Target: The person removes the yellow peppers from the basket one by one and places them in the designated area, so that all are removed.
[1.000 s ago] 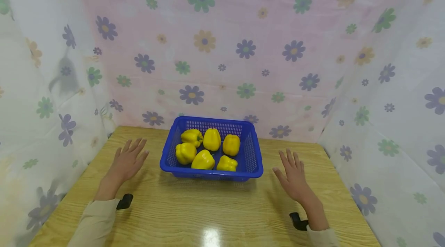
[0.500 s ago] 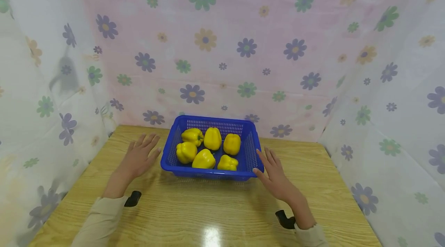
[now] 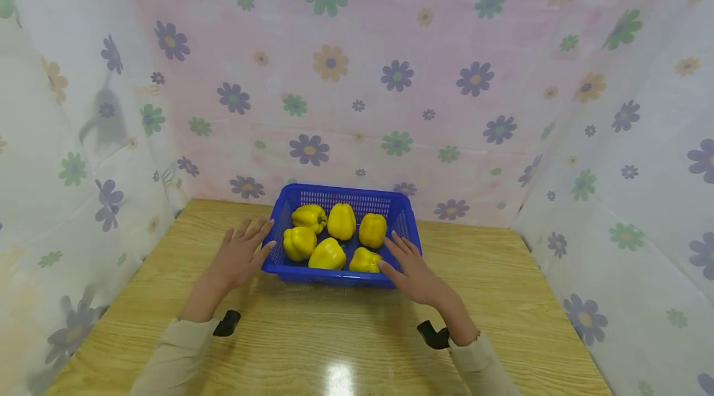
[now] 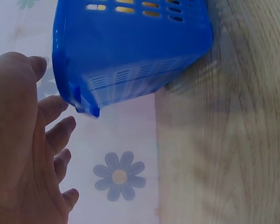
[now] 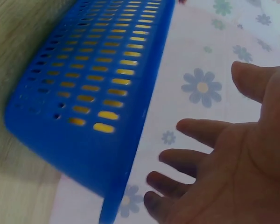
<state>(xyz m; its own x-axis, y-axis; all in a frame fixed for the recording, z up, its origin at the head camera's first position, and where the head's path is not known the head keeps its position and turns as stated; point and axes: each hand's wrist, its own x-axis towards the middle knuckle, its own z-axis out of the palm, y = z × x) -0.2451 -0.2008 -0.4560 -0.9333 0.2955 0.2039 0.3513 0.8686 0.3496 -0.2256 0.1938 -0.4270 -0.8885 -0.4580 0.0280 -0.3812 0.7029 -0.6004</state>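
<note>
A blue plastic basket [image 3: 340, 279] with slotted walls stands on the table and holds several yellow bell peppers [image 3: 341, 221]. At the basket's left rim is my left hand [image 3: 237, 259], its fingers spread and holding nothing; whether the fingertips touch the rim I cannot tell. My right hand [image 3: 415, 272] hovers over the basket's front right corner, fingers apart, near the front right pepper [image 3: 365, 261]. In the right wrist view the right hand [image 5: 224, 154] shows its palm beside the basket [image 5: 79, 140], with a gap between them.
A wood-grain table [image 3: 329, 334] lies under the basket. Flower-patterned cloth [image 3: 357, 74] hangs behind it and along both sides. Each wrist carries a small black mount [image 3: 227, 323].
My right hand has swept left from beside the basket to above its right front part. My left hand has moved right, up to the left rim. The basket and peppers stay put.
</note>
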